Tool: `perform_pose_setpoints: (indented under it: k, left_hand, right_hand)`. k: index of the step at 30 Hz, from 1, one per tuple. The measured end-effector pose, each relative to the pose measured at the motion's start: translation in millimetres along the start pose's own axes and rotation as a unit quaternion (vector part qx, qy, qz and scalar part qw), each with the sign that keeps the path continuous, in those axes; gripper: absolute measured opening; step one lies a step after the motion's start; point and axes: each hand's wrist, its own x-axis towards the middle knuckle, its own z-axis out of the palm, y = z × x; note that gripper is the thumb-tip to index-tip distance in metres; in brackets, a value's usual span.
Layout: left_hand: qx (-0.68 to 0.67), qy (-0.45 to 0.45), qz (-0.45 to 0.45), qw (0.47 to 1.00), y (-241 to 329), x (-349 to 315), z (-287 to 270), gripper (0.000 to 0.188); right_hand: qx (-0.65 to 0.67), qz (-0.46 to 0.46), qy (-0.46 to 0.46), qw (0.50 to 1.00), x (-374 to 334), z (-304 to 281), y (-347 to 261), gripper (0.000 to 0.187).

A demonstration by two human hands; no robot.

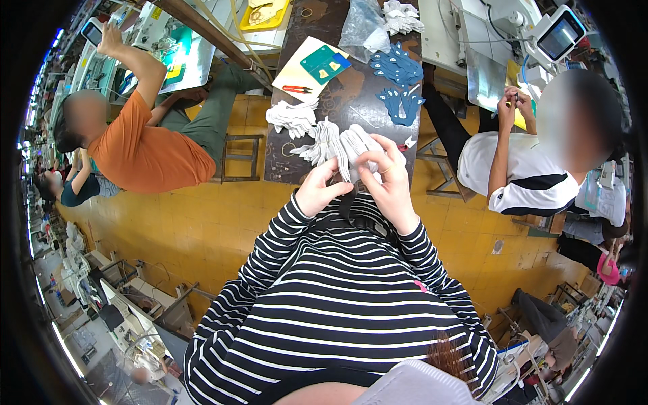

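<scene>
At the near edge of the dark table, a bundle of white gloves (360, 142) lies under my hands. My left hand (321, 190) is at its near left side, thumb and fingers closed around the near end of the white cloth. Over the near right side, my right hand (389, 183) has its fingers bent and pressed onto the cloth; part of the grip is hidden. Just left lies a fanned white stack (325, 143), touching the bundle. Another white glove pile (293, 118) sits farther left. Blue gloves (401, 104) with pale marks lie beyond, to the right.
On the dark table (337, 30) are a cream sheet with a green card (322, 64), red-handled snips (297, 89), a clear plastic bag (364, 30) and more white gloves (403, 17). Co-workers in orange (155, 148) and white (526, 162) sit at either side.
</scene>
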Motion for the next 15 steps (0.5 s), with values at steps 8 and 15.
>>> perform_pose_setpoints:
  k: [8,15]
  left_hand:
    - [-0.026,-0.005,0.011,1.000,1,0,1,0.054]
    - [-0.035,-0.017,0.000,0.999,2,-1,-2,0.056]
  right_hand:
    - [-0.074,-0.060,-0.035,0.995,2,-4,-12,0.024]
    - [-0.057,-0.039,-0.075,0.995,2,-10,-5,0.022]
